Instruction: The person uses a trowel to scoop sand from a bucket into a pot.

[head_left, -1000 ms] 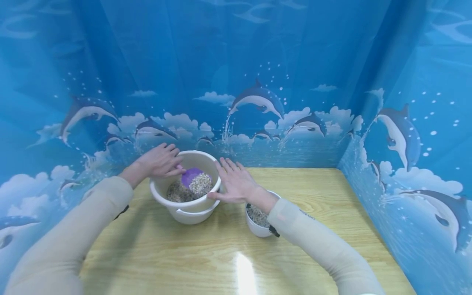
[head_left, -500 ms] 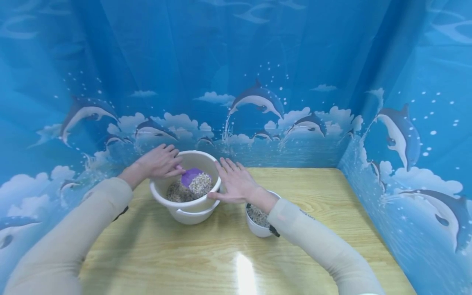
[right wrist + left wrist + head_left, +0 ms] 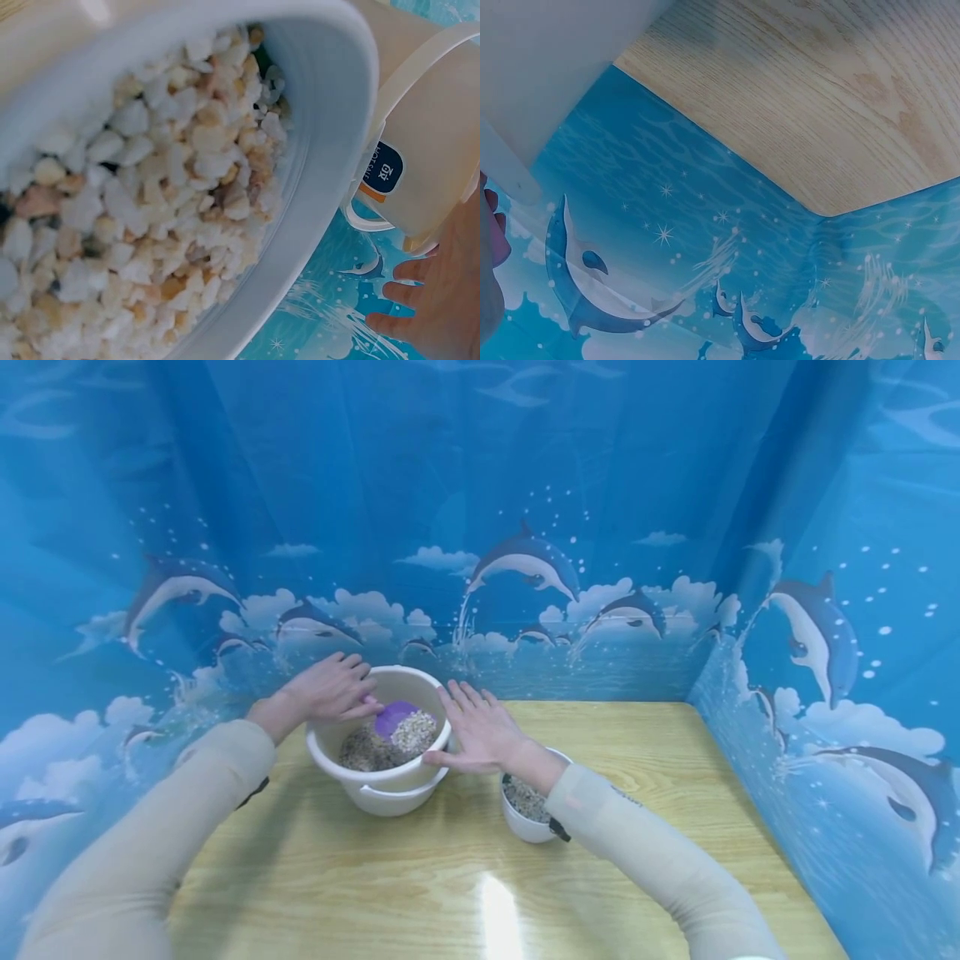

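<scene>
In the head view my left hand (image 3: 330, 689) grips the handle of a purple scoop (image 3: 392, 720), leaning over the left rim of a white bucket (image 3: 393, 800). Pale gravel (image 3: 415, 732) fills the scoop's bowl, and browner gravel (image 3: 371, 753) lies beneath it in the bucket. Fingers straight, my right hand (image 3: 483, 731) rests against the bucket's right rim. The left wrist view catches just a bit of the left hand (image 3: 487, 296) and the pink-purple handle (image 3: 501, 244) at its edge; the scoop's bowl is out of sight there.
Under my right wrist stands a smaller white bowl (image 3: 525, 832) of gravel, close up in the right wrist view with its mixed pale stones (image 3: 150, 202). A wooden table (image 3: 420, 893) carries both containers. Blue dolphin-print curtains (image 3: 600, 460) enclose the back and sides.
My left hand and the loaded scoop have shifted slightly to the right inside the bucket. The right hand, bucket and bowl stay put.
</scene>
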Demonstrator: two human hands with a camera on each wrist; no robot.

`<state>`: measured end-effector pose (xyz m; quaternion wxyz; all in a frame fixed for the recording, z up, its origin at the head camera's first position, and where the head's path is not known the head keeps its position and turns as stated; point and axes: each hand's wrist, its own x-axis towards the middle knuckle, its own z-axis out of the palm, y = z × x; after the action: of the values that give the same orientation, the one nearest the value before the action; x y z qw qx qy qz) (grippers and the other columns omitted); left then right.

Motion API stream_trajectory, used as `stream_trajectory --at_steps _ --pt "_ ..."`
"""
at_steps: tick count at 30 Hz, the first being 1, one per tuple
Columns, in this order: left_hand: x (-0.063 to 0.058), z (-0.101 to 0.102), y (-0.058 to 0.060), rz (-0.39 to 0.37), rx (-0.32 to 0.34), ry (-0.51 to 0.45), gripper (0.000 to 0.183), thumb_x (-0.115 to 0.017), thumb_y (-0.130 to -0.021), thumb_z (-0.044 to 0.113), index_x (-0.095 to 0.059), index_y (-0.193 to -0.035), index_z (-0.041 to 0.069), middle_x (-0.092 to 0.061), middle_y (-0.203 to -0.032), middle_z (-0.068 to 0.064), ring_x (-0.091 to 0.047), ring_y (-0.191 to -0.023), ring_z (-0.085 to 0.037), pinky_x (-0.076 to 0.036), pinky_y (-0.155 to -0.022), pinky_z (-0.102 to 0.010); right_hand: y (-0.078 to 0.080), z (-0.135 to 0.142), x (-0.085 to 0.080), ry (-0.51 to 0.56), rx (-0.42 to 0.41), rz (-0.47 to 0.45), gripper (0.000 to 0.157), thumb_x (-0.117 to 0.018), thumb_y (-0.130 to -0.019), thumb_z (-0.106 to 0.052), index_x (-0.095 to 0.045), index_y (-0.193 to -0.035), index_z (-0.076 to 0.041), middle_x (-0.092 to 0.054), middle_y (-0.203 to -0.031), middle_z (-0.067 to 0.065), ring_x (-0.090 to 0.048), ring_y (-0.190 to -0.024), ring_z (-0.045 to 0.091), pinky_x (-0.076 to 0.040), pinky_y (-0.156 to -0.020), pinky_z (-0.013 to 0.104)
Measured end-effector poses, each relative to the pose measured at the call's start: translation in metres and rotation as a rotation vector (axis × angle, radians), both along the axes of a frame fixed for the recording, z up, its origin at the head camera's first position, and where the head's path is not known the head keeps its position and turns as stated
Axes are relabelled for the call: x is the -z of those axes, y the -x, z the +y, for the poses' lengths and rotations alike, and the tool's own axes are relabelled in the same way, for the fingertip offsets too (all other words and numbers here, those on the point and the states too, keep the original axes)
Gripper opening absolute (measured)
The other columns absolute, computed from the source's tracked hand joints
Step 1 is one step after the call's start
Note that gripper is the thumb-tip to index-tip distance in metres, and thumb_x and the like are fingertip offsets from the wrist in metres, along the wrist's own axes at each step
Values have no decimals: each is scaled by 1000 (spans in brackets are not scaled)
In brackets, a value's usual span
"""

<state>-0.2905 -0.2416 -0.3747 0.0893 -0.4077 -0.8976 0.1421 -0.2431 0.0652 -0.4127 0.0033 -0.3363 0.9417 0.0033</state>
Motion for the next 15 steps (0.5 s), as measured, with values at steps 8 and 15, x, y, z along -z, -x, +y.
stream_trajectory --at_steps 8,15 --pt "0 2 1 1 -4 6 41 -54 -106 51 -66 -102 12 -67 -98 -12 -62 -96 -31 -55 -90 -51 0 0 1 7 -1 8 143 18 -65 -103 -1 -169 -7 -7 -177 19 -20 -164 39 -23 -130 60" --pt "-1 0 -1 5 -1 4 39 -55 -106 51 -66 -101 13 -67 -97 -11 -61 -94 -30 -54 -87 -50 0 1 1 5 -5 7 139 10 -70 -104 -2 -169 -7 -7 -178 18 -20 -164 38 -24 -130 59"
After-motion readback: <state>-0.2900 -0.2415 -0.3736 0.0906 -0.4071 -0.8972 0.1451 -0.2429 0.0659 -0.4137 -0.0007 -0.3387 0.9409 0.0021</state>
